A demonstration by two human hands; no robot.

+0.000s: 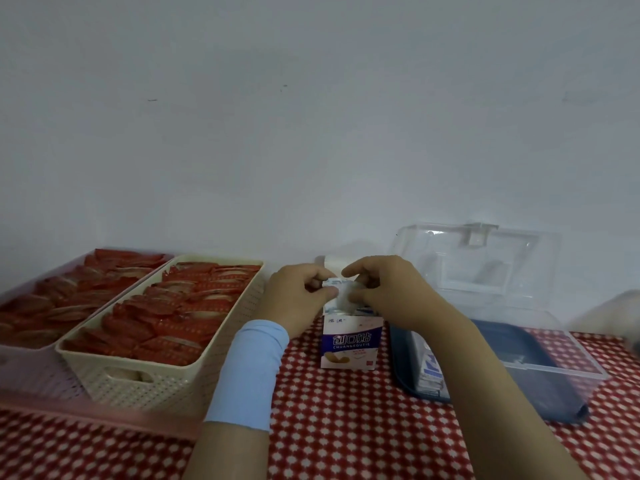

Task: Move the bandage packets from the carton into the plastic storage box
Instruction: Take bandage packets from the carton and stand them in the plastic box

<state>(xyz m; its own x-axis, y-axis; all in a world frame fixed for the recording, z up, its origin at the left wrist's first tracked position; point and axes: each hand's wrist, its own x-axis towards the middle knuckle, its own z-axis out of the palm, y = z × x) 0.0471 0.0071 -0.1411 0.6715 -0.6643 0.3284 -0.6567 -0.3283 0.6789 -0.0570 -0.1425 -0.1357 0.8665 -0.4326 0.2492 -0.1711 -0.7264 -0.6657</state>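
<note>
both hands meet atop the carton on the tabletop, left hand and right hand pinching the bandage packets poking from its mouth. thin, light, floppy paper, i judge; best gripped as a bunch, low down. plastic storage box stands open just right.

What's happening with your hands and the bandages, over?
Left hand and right hand pinch bandage packets at carton mouth. Storage box open beside it. Path clear.
</note>
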